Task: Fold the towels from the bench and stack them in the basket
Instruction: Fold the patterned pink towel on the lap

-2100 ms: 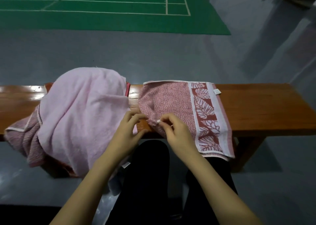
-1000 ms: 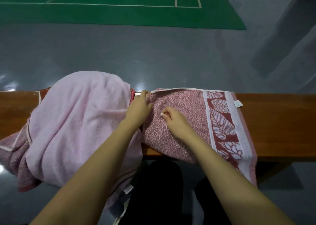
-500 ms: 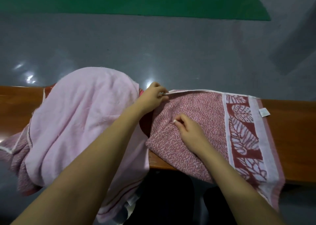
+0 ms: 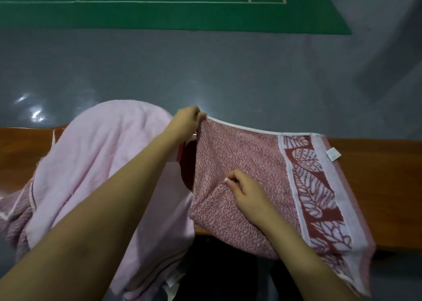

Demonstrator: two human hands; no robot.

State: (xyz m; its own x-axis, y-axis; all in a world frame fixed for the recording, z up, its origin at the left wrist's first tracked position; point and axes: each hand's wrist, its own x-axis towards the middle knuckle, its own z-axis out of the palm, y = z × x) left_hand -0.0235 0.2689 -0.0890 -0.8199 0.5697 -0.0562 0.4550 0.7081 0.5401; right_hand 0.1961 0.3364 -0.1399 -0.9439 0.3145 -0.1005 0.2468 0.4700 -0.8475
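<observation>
Since a moment ago the left hand has climbed from the near side of the red patterned towel up to its far left corner, and that corner now stands lifted clear of the bench, just past its far edge. Fingers and thumb of that hand are curled tight, pinching the white hem at the corner. The right hand has slid inward too and sits near the middle of the speckled part of the cloth, its fingertips drawn together on a small fold of fabric that ridges up towards the lifted corner.

Most of the red towel lies across the middle of the bench, its leaf-printed border towards the right, with a small white label at the far right corner. Its near part hangs over the bench's near edge.

To the left, a pale pink towel is heaped over the bench, spilling down past the near edge, with a darker mauve towel showing beneath it at the left. Beyond the bench lies grey floor and a green court mat with white lines.
</observation>
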